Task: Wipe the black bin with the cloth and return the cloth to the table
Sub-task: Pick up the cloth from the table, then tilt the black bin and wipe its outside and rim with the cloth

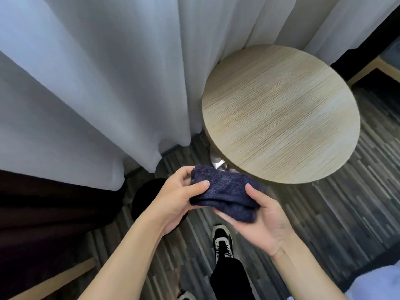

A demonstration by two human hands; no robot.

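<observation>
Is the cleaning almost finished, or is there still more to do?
Whether the round black bin got wiped can't be told. Right now the left hand and right hand hold the folded dark blue terry cloth above the floor. Left: laying it on the round light wooden table.

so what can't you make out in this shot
Head view only:
- Bin: mostly hidden behind the left hand and forearm; only a dark rounded shape shows, so clean or not is unclear.
- Cloth: bunched between the left hand and right hand, its underside covered.
- Table base: hidden under its top.
- Floor: motion-blurred.
</observation>
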